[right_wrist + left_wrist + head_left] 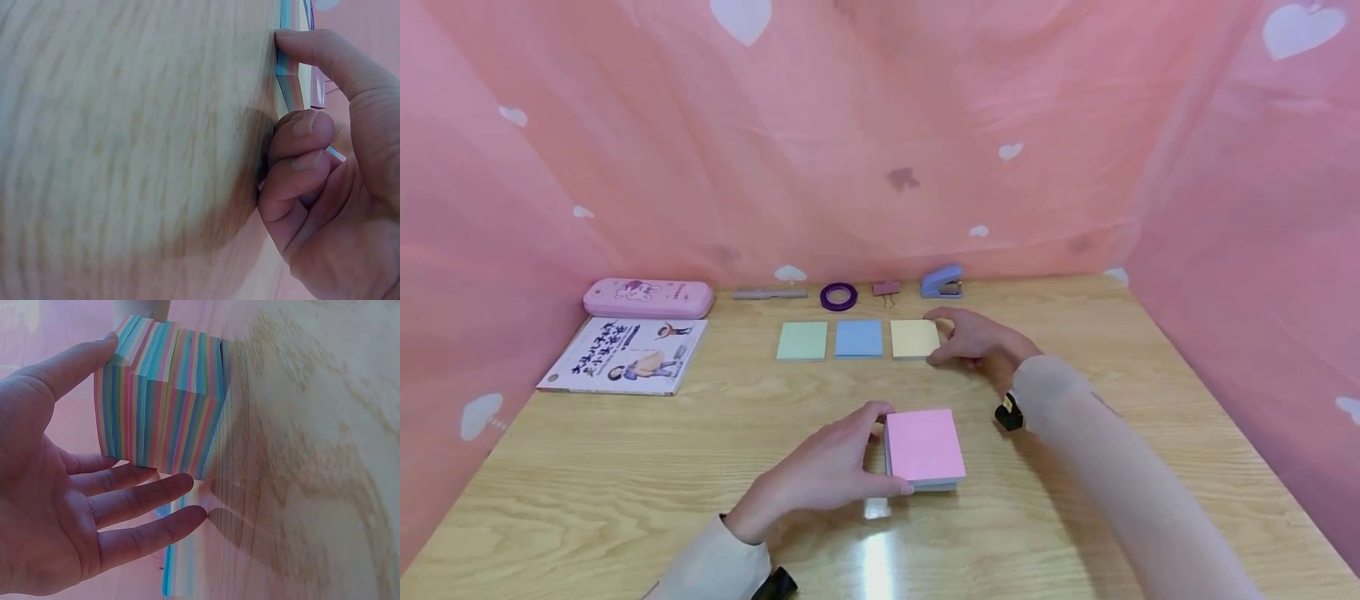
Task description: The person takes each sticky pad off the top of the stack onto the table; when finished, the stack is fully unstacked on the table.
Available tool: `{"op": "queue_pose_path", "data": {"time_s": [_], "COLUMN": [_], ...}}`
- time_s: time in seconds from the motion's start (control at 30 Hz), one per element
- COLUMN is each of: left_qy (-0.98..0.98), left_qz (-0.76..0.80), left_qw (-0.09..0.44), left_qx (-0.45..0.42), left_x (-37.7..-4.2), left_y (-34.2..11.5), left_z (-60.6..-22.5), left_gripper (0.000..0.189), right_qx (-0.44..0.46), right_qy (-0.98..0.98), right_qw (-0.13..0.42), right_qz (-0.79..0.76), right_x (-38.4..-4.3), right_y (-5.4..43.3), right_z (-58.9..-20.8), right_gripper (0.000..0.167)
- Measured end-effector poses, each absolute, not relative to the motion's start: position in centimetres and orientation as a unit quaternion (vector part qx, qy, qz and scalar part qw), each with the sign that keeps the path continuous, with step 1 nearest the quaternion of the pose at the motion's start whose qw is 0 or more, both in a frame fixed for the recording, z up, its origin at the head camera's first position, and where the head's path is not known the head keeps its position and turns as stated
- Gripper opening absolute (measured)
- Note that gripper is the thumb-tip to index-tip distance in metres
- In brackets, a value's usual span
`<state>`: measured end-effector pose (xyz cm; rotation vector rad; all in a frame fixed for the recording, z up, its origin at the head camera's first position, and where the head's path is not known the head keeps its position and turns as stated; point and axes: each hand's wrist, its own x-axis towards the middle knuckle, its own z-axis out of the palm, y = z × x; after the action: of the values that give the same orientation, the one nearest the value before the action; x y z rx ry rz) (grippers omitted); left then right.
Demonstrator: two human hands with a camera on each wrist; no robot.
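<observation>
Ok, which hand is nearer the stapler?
Right. The right hand is in front of the stapler, at the yellow pad; the left hand is farther off, at the pink-topped stack.

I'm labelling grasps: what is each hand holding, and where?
Left hand: pink-topped stack, by its left corners. Right hand: yellow-topped pad, apparently by its right corners.

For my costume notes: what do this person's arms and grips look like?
The left sleeve and right sleeve are long and pale. A black device with a yellowish patch shows at the right wrist, another black device at the left. Left grip and right grip are ungloved.
</observation>
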<state>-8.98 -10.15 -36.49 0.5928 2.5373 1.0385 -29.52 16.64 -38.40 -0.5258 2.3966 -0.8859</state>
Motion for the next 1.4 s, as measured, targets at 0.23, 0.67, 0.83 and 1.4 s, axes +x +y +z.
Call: {"op": "queue_pose_path", "data": {"time_s": [0.23, 0.67, 0.83, 1.4], "left_qy": [0.892, 0.890, 0.889, 0.891], "left_qz": [0.367, 0.366, 0.367, 0.369], "left_qw": [0.170, 0.169, 0.168, 0.167], "left_qx": [0.201, 0.211, 0.214, 0.207], "left_x": [-8.7, -8.6, -8.6, -8.7], "left_y": [-10.2, -10.1, -10.0, -10.0], "left_z": [-36.5, -36.6, -36.6, -36.5], "left_gripper": [0.091, 0.090, 0.089, 0.094], "right_qx": [-0.192, -0.175, -0.171, -0.239], "right_qy": [0.888, 0.893, 0.891, 0.862], "right_qw": [0.263, 0.260, 0.267, 0.185], "right_qz": [-0.326, -0.323, -0.325, -0.406], "right_x": [-29.5, -29.1, -28.9, -22.3], "right_y": [16.5, 16.6, 16.8, 19.8], "right_z": [-38.6, -38.7, -38.6, -35.7], "right_gripper": [0.087, 0.087, 0.091, 0.086]}}
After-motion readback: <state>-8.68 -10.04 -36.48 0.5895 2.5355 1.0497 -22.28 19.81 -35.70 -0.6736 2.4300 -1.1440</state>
